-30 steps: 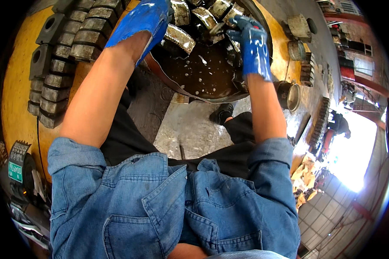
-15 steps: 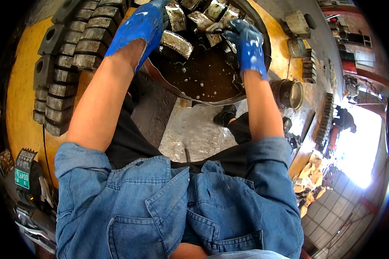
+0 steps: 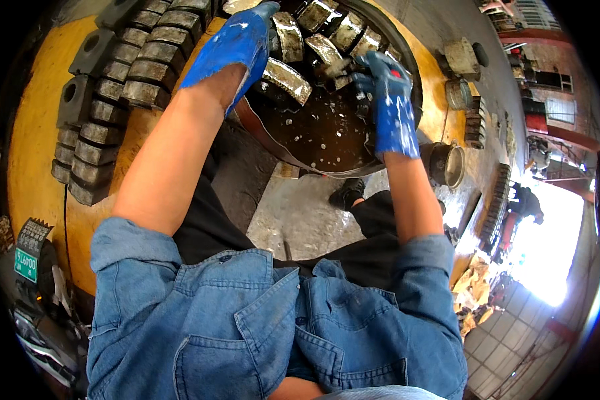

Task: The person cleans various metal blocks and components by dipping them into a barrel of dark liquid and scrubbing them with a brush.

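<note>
A round tub (image 3: 260, 130) of dark, frothy liquid stands ahead of me, with several curved, ribbed metal blocks (image 3: 287, 83) in its far part. My left hand (image 3: 237, 47), in a blue rubber glove, reaches over the left rim beside the wet blocks. Its fingers bend down together at the far side, and what they grip is hidden. My right hand (image 3: 388, 100), in a matching wet glove, is closed on a brush whose pale bristles (image 3: 338, 69) are smeared by motion over a block. A small red spot shows between its fingers.
Rows of similar blocks (image 3: 157, 67) line the yellow bench (image 3: 37, 120) on my left, beside grey blocks with round holes (image 3: 77, 100). To the right are a metal ring-shaped can (image 3: 455, 165) and more blocks (image 3: 475, 123). A person (image 3: 528, 201) is far off at right.
My right hand has drawn slightly nearer to me and turned, with the bristles now blurred. The left hand stays by the blocks. The whole view has shifted slightly.
</note>
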The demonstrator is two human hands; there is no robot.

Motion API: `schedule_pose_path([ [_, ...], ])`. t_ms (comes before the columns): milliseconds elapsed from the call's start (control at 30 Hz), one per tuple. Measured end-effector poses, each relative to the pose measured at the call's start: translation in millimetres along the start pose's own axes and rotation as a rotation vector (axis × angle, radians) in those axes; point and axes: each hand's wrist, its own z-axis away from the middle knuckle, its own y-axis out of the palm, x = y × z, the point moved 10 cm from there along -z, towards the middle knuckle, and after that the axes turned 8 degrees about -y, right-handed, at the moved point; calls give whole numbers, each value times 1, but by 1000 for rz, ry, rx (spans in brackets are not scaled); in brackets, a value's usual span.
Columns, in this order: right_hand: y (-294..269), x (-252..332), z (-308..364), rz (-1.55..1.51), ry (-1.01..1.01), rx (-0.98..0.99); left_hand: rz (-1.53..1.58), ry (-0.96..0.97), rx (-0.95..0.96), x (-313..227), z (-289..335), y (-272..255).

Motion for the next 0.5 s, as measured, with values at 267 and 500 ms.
schedule_pose_path([
  [267, 126, 11, -74, 204, -80, 202, 105, -111, -81, 21, -10, 4],
  [500, 139, 25, -67, 473, -296, 302, 196, -231, -38, 47, -14, -9],
])
